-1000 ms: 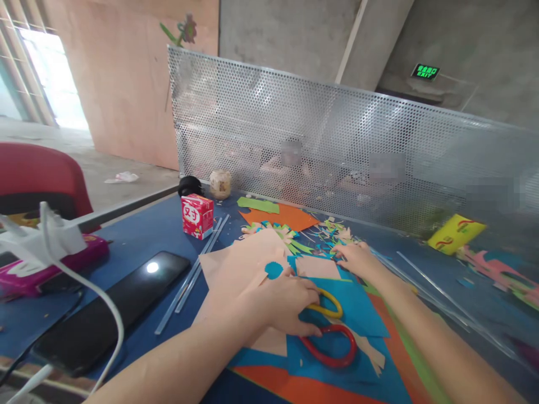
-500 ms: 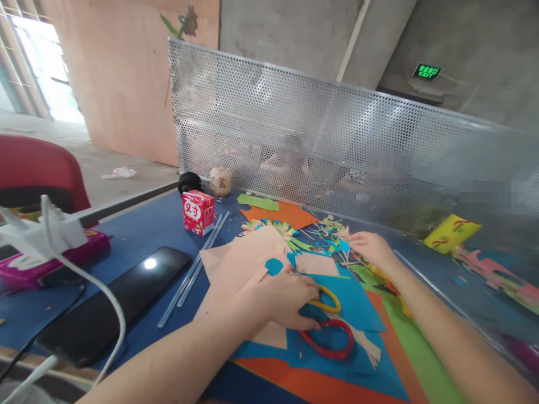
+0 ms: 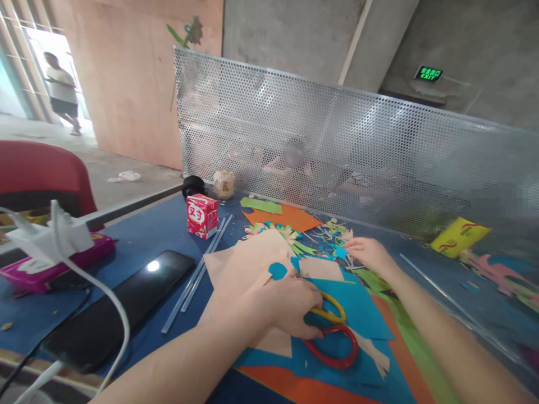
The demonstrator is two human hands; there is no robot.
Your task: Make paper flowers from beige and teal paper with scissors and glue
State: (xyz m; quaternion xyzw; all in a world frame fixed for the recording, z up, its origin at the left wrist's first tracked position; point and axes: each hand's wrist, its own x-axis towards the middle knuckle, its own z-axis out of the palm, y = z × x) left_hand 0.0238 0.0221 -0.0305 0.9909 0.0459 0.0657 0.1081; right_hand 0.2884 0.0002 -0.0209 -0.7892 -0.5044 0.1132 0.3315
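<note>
My left hand point(image 3: 292, 303) lies palm down over the paper in the middle, fingers curled around the middle of a pair of scissors point(image 3: 330, 347). Its yellow and red handles stick out to the right; the blades are hidden. A blue scalloped paper disc point(image 3: 278, 271) shows just beyond this hand, beside a peach paper strip. Farther right, my right hand point(image 3: 367, 256) pinches a small blue paper piece point(image 3: 340, 252) at its fingertips, over a heap of cut scraps point(image 3: 334, 230). Peach sheets point(image 3: 248, 258) and blue sheets point(image 3: 370, 308) lie beneath and around both hands.
Clear plastic sticks point(image 3: 196, 280) and a black phone point(image 3: 126, 308) lie to the left, near a white cable and power plugs. A red box point(image 3: 202, 216) and a jar point(image 3: 223, 184) stand farther back. A perforated metal screen point(image 3: 320, 123) borders the table, with a yellow packet point(image 3: 460, 237) before it.
My right hand has shifted slightly left with the blue paper piece. My left hand stays by the scissors. The view has tilted a little, and a person now shows in the far left doorway.
</note>
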